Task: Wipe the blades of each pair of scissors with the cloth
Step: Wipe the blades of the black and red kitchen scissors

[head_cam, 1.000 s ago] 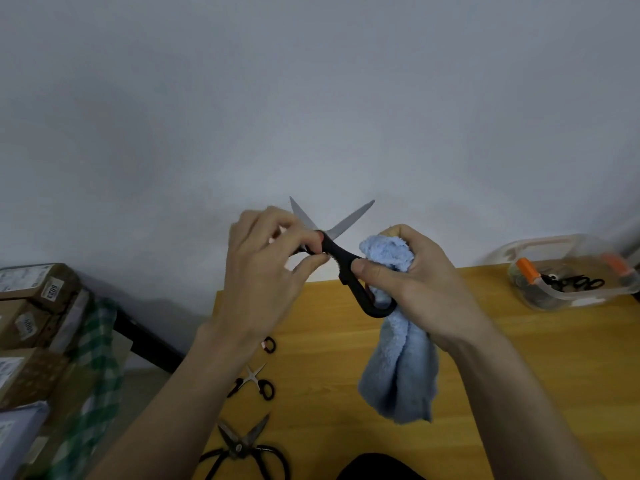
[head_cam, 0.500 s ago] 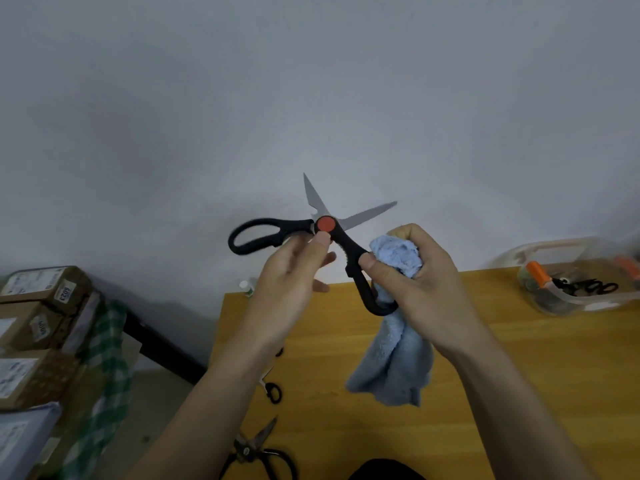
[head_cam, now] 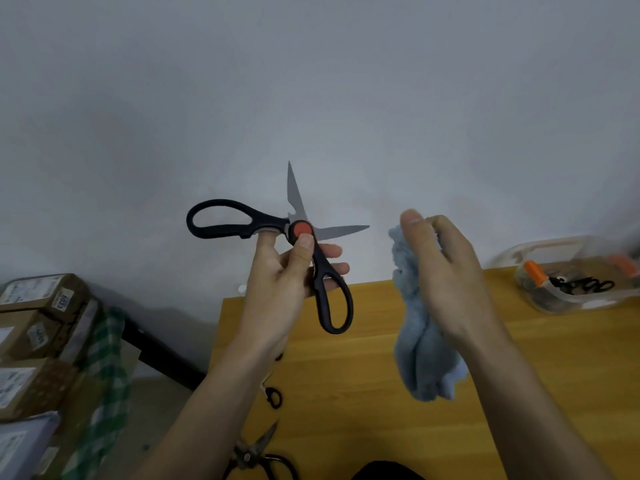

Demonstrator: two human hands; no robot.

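Black-handled scissors with a red pivot and wide-open steel blades are held up in front of the wall. My left hand pinches them at the pivot, thumb on the red disc, fingers behind the lower handle. My right hand is apart from the scissors, to their right, and grips a bunched light blue cloth that hangs down over the wooden table.
Two more pairs of scissors lie on the table's left side: a small pair and a black pair near the front edge. A clear plastic container with scissors stands at the far right. Cardboard boxes are stacked at left.
My right hand let go of the scissors' lower handle and moved right with the cloth. My left hand now holds the scissors alone, and their blades are spread wider.
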